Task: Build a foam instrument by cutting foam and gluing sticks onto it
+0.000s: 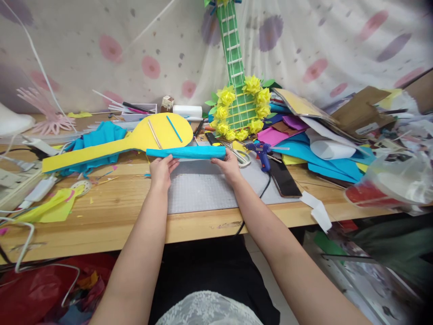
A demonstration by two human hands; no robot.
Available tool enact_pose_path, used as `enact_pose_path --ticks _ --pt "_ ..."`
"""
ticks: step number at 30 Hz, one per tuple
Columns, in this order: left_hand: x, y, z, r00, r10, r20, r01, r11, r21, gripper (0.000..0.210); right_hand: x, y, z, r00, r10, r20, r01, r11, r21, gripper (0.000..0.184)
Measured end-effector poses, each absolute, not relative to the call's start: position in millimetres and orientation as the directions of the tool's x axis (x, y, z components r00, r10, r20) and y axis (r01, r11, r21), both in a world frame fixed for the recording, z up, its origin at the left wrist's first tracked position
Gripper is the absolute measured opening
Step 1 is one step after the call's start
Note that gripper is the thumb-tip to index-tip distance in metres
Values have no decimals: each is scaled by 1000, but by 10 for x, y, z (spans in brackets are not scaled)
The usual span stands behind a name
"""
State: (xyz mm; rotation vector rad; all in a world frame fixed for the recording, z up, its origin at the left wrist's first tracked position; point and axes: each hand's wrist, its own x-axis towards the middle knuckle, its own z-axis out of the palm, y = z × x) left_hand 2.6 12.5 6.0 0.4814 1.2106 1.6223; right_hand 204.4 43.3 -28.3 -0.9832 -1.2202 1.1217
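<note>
A long folded strip of blue crepe paper (189, 153) stretches level between my two hands, above a grey cutting mat (199, 189). My left hand (162, 170) pinches its left part, thumb and fingers closed on it. At the other end my right hand (230, 166) grips the paper. Just behind the strip lies a yellow guitar-shaped cutout (138, 137), its neck pointing left, with a tan stick (155, 134) and a blue stick (174, 129) on its body. More blue crepe paper (96, 142) lies crumpled behind the neck.
A green paper guitar with yellow flowers (237, 106) leans against the curtain. To the right are a blue glue gun (262, 155), a black phone (284, 178), stacked coloured paper (314, 149) and a plastic bag (389, 180). A power strip (16, 183) and cables occupy the left edge.
</note>
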Motion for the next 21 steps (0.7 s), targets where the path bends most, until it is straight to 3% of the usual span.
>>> enact_pose_path --ticks 10,18,21 --pt "77 122 35 -508 849 -148 -367 -58 928 8 2021 354 -227 -21 991 136 -31 135 -990 36" --pt "92 107 41 -439 885 -157 -419 -47 907 8 2047 406 -302 30 982 186 45 185 -982 36" --pt "78 112 50 -433 880 -194 -453 -26 891 5 2042 394 -292 24 990 139 41 138 -990 40"
